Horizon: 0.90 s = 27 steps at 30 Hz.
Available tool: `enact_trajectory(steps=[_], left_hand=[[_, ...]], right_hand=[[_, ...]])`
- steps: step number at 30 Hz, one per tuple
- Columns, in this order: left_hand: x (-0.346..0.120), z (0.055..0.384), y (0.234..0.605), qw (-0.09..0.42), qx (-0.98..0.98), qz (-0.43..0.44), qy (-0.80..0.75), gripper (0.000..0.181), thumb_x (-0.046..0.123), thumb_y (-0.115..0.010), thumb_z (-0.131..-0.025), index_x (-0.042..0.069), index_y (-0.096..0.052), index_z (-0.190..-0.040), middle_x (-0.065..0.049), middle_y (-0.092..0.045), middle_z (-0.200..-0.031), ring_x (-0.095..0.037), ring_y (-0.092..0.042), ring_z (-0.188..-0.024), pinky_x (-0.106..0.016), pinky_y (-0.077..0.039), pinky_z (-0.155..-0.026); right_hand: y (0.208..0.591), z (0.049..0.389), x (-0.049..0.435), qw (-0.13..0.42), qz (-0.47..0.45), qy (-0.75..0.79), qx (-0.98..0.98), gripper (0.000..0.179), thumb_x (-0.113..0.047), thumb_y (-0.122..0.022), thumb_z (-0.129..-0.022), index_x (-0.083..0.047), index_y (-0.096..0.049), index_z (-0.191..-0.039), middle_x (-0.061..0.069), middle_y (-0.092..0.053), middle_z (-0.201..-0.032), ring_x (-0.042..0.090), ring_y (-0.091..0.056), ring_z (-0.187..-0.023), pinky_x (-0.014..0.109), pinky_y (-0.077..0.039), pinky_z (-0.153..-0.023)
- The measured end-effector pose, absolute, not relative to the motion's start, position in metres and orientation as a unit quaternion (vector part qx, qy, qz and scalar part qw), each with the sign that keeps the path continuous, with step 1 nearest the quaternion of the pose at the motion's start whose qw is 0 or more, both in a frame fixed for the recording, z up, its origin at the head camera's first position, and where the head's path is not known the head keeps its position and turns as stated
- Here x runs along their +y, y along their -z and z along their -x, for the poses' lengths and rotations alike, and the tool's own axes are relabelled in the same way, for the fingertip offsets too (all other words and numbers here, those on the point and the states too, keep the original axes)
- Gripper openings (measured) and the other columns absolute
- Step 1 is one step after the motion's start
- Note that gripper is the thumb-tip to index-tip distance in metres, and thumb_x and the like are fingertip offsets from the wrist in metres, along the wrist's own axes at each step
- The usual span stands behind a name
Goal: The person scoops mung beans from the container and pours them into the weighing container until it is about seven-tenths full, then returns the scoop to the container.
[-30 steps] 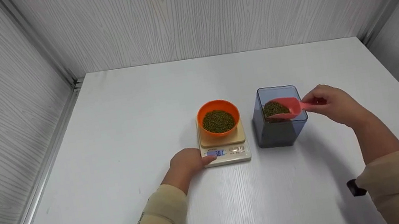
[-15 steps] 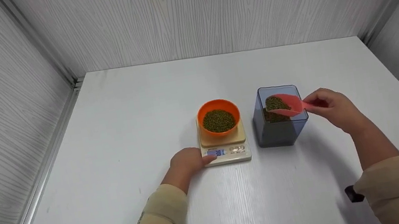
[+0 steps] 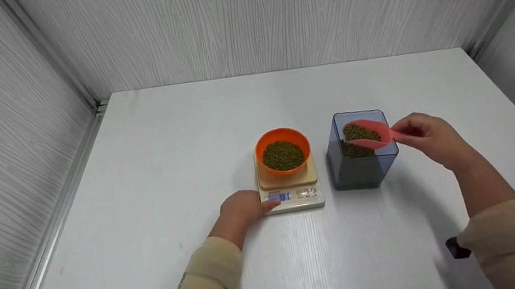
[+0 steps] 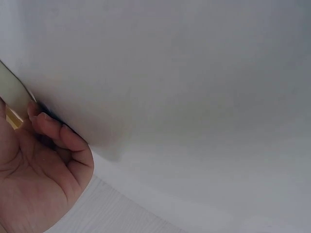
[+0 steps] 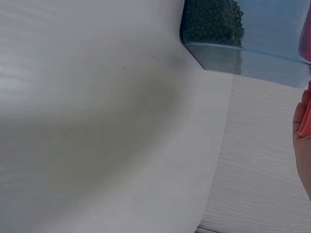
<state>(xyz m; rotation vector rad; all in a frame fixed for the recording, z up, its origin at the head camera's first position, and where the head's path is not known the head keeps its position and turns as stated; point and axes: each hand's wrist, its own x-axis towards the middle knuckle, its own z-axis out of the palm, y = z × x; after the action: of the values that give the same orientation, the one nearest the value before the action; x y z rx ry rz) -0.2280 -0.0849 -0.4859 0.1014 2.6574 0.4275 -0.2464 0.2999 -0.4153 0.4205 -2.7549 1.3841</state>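
Note:
In the head view, my right hand [image 3: 429,138] pinches the handle of a pink scoop [image 3: 384,132]. Small green beans [image 3: 361,132] fill the scoop, which is held at the mouth of a clear bluish container [image 3: 357,172]. More beans lie inside that container, also visible through its wall [image 5: 272,63] in the right wrist view. My left hand [image 3: 242,206] grips the front left corner of a kitchen scale [image 3: 298,205], thumb on top near the lit display. Curled fingers [image 4: 73,141] meet the scale's edge in the left wrist view. An orange bowl [image 3: 280,134] of green beans sits on the scale.
The white table [image 3: 174,142] runs back to a grey wood-grain panel [image 3: 247,17]. Similar panels flank it left and right. The container stands just right of the scale, with a narrow gap between them.
The scoop has risen slightly and tilted, and its beans have shifted back toward the handle. My right hand has moved a little with it. The left hand, scale and bowl look unchanged.

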Motion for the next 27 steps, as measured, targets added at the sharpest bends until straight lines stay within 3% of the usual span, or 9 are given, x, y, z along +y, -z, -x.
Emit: enact_trajectory(steps=[13, 23, 27], left_hand=[[-0.084, 0.228, 0.485, 0.221, 0.962, -0.038, -0.153, 0.058, 0.063, -0.05, -0.081, 0.008, -0.066, -0.089, -0.006, -0.062, -0.09, -0.02, -0.055, -0.079, -0.039, -0.046, -0.081], [-0.083, 0.228, 0.487, 0.21, 0.966, -0.046, -0.14, 0.06, 0.064, -0.048, -0.082, 0.007, -0.067, -0.087, -0.007, -0.063, -0.089, -0.02, -0.054, -0.077, -0.039, -0.046, -0.079], [-0.084, 0.229, 0.488, 0.209, 0.967, -0.045, -0.141, 0.061, 0.065, -0.048, -0.082, 0.007, -0.067, -0.089, -0.007, -0.063, -0.09, -0.02, -0.055, -0.079, -0.039, -0.046, -0.08]], right_hand=[[0.374, 0.25, 0.258, 0.03, -0.13, -0.343, -0.93, 0.017, -0.018, -0.062, -0.088, -0.01, -0.065, -0.103, 0.002, -0.056, -0.097, 0.017, -0.048, -0.084, 0.017, -0.043, -0.066], [0.363, 0.253, 0.224, 0.022, -0.185, -0.285, -0.94, 0.016, -0.012, -0.062, -0.087, -0.007, -0.064, -0.102, 0.007, -0.057, -0.097, 0.021, -0.051, -0.087, 0.038, -0.048, -0.075], [0.362, 0.256, 0.214, 0.017, -0.191, -0.256, -0.947, 0.016, -0.011, -0.062, -0.087, -0.004, -0.064, -0.102, 0.009, -0.056, -0.096, 0.023, -0.051, -0.086, 0.04, -0.048, -0.075]])
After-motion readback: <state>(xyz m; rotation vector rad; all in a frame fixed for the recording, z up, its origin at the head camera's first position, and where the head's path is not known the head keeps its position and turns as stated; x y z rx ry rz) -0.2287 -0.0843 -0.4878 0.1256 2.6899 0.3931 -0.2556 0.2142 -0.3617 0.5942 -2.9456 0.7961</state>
